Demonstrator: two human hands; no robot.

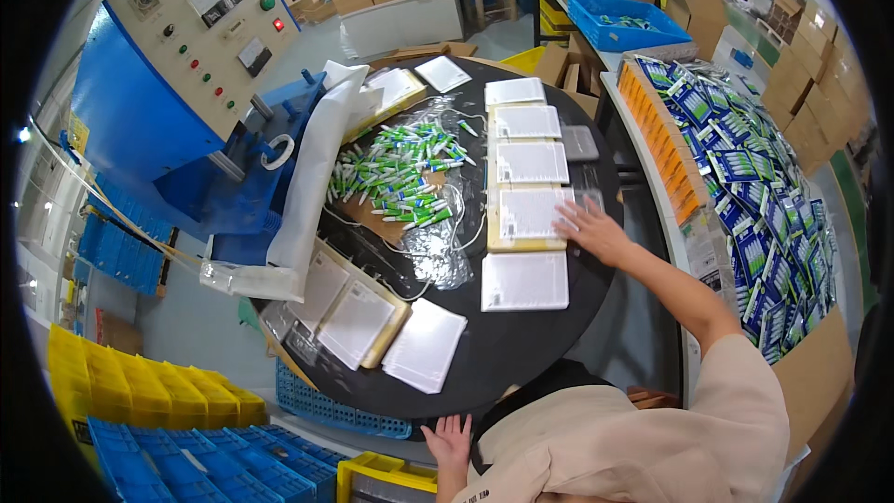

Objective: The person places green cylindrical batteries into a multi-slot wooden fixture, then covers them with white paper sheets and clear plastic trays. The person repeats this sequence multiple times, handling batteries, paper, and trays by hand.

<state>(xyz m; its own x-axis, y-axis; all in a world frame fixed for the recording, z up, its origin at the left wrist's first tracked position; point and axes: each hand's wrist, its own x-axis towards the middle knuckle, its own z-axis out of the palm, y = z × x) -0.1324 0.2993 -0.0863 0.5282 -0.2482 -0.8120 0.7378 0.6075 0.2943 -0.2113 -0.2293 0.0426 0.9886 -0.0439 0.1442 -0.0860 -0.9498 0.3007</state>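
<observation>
My right hand (596, 233) reaches over the round black table (540, 345). Its fingers are spread and rest at the right edge of a stack of white cards (533, 214) lying on a yellowish base. More white card stacks (531, 163) line up beyond it, and another white stack (524, 281) lies on the near side. Below the table's front edge, my left hand (450, 442) is palm up with its fingers stretched and nothing in it. A heap of small green-and-white tubes (400, 172) covers the table's middle. Clear plastic trays (581, 142) sit beside the row of cards.
A blue machine with a control panel (200, 33) stands at the left. Packaged blue-and-green blister cards (745, 177) fill a bench at the right. Yellow bins (149, 382) and blue crates (196, 466) are stacked at lower left. A blue tray (624, 23) sits far right.
</observation>
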